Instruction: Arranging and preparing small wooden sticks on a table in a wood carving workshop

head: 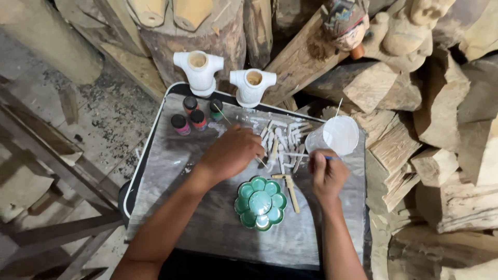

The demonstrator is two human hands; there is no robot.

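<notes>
The surface (pixel 207 228) is a grey, paint-smeared board with a dark rim, occupying the centre of the frame.

Left hand (pixel 234 151): positioned at centre frame, palm down, fingers curled onto a pile of small white-painted wooden pieces (pixel 282 139). The fingertips are among the pieces; whether one piece is pinched cannot be told.

Right hand (pixel 327 173): positioned right of centre, closed around a thin brush (pixel 303 155). The brush handle lies roughly horizontal, its tip pointing left over the white pieces.

Just above the right hand stands a clear plastic cup of white paint (pixel 340 135) with a thin stick in it. Below the pile, between the forearms, sits a green flower-shaped palette (pixel 260 203). A small unpainted wooden piece (pixel 291 191) lies just beside the palette.

At upper left of the surface stand four small paint bottles (pixel 191 116). Two white-painted torso figures (pixel 223 77) stand at the upper edge. Rough wood blocks (pixel 441 155) fill the right of the frame.
</notes>
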